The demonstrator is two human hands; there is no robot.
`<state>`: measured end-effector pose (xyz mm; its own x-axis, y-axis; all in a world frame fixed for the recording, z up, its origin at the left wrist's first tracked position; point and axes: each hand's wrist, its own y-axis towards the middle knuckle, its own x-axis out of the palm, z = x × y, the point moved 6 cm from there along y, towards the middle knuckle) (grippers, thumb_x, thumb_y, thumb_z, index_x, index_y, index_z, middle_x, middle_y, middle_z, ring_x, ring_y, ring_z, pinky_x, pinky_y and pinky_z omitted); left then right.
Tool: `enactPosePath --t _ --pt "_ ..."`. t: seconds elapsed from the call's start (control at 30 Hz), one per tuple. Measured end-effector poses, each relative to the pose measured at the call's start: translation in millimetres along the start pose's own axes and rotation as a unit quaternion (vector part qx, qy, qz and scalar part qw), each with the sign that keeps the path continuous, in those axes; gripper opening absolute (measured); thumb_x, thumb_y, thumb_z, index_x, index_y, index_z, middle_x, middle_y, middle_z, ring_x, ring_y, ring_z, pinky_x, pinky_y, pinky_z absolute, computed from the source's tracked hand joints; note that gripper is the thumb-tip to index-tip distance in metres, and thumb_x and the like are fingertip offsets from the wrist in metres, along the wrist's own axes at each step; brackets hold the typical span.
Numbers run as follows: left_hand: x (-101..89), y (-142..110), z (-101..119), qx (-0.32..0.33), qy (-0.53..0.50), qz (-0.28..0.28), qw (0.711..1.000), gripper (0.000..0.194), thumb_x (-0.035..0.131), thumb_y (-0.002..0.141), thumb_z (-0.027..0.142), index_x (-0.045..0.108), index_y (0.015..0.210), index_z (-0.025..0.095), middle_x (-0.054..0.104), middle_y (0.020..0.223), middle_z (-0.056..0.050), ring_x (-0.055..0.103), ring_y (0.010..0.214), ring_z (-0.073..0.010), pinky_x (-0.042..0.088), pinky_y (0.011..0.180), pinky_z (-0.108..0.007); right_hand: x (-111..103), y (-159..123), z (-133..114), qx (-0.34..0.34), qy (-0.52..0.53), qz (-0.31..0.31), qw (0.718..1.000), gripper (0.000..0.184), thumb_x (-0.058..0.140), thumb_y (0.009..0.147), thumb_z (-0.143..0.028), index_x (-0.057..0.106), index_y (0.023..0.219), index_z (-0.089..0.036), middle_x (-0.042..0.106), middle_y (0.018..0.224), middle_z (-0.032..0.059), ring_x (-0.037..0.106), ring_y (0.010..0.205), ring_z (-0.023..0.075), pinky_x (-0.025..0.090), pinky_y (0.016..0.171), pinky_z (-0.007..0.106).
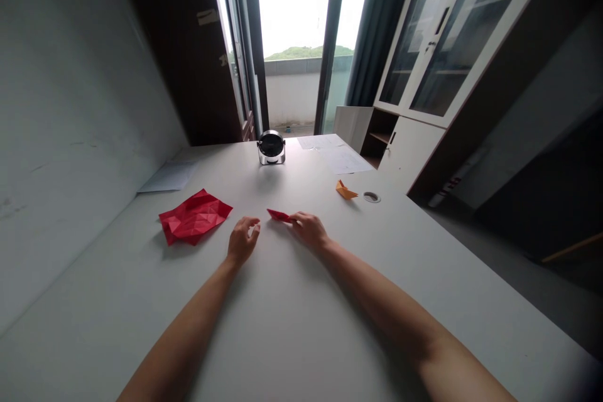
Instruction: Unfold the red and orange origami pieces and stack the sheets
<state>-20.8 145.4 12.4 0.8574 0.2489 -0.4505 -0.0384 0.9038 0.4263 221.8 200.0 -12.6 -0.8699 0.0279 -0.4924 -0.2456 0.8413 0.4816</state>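
Observation:
My right hand (pixel 308 229) rests on the white table (pixel 292 326) and pinches a small folded red paper piece (pixel 279 215) at its right end. My left hand (pixel 242 240) lies just left of it, fingers loosely curled with nothing in them, a short gap from the folded piece. A larger creased red paper sheet (pixel 194 217) lies flat on the table to the left of my left hand.
A small orange folded paper (pixel 345 190) sits at the right near a round cable hole (pixel 371 197). A small black desk fan (pixel 271 147) stands at the back. White paper sheets (pixel 168 177) lie at the far left and far right. A wall runs along the left; cabinets stand at the right.

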Motion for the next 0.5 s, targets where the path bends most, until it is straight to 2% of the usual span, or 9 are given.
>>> enactPosePath --t 0.07,0.13,0.3,0.5 --pt "-4.5 0.0 2.6 0.01 -0.011 0.013 1.0 0.017 0.065 0.084 0.027 0.071 0.099 0.027 0.064 0.099 -0.008 0.059 0.096 -0.0271 0.045 0.091 -0.038 16.8 -5.1 -19.1 -0.048 -0.01 -0.065 0.997 0.016 0.065 0.087 -0.026 0.076 0.096 -0.032 0.075 0.097 0.0018 0.068 0.083 0.0184 0.049 0.08 0.029" --pt "-5.6 -1.0 6.0 0.023 -0.01 0.01 1.0 0.015 0.067 0.082 0.027 0.072 0.096 0.027 0.063 0.098 -0.008 0.058 0.098 -0.028 0.044 0.095 -0.039 21.7 -9.1 -31.2 -0.078 -0.023 -0.096 0.992 0.018 0.063 0.089 -0.027 0.076 0.099 -0.032 0.075 0.1 0.0025 0.069 0.085 0.0182 0.05 0.081 0.028" --pt "0.7 -4.8 10.3 0.042 0.01 -0.029 0.999 0.006 0.068 0.081 0.025 0.072 0.085 0.027 0.063 0.092 -0.008 0.057 0.095 -0.0287 0.043 0.094 -0.041 14.8 -12.0 -43.0 -0.106 -0.022 -0.105 0.989 0.024 0.056 0.092 -0.025 0.075 0.105 -0.032 0.075 0.102 0.0036 0.069 0.089 0.0186 0.051 0.084 0.03" --pt "1.9 -6.0 9.2 0.046 0.034 -0.022 0.998 0.008 0.069 0.082 0.025 0.072 0.089 0.027 0.062 0.088 -0.007 0.058 0.088 -0.0265 0.045 0.09 -0.039 18.2 -14.0 -43.5 -0.116 -0.018 -0.111 0.987 0.02 0.059 0.092 -0.028 0.076 0.101 -0.031 0.075 0.1 0.0039 0.069 0.088 0.0183 0.052 0.083 0.03"
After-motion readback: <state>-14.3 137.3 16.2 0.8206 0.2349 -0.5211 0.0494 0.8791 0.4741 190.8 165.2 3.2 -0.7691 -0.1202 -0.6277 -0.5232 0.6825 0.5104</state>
